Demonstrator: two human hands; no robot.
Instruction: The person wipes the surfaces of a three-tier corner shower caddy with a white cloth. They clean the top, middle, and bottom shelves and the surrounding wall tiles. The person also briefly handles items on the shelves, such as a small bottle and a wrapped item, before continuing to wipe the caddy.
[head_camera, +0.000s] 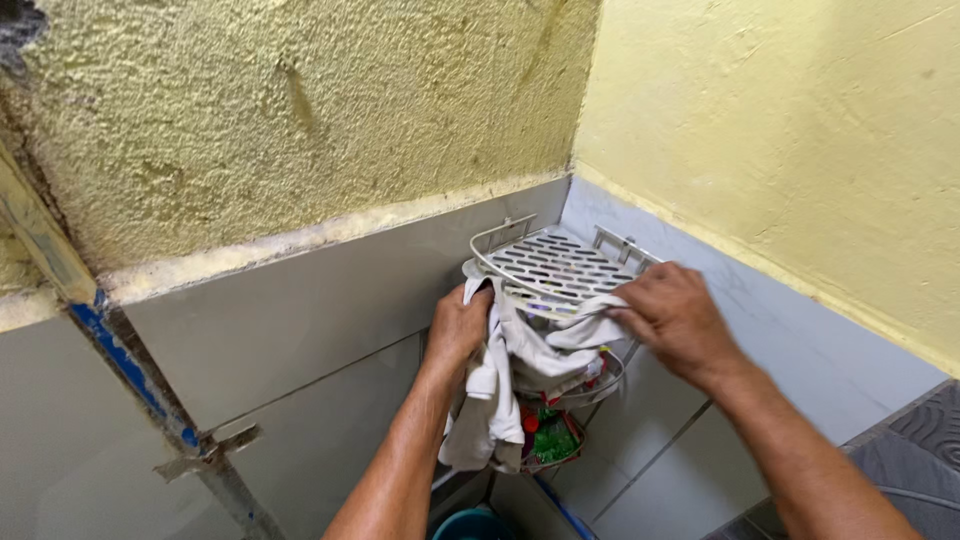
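Observation:
A white metal corner shelf (555, 262) with slotted holes is fixed where two grey tiled walls meet. A white cloth (520, 360) is draped over its front rail and hangs down. My left hand (458, 328) grips the cloth at the shelf's left front edge. My right hand (672, 315) holds the cloth's other end at the right front edge. Below the top shelf, lower tiers hold red and green items (548, 432), partly hidden by the cloth.
Rough yellow plaster (300, 110) covers the walls above the grey tiles (300, 330). A blue-painted pipe or post (130, 365) runs diagonally at the left. A teal bucket rim (475, 522) shows at the bottom. A dark patterned surface (920, 450) lies at the lower right.

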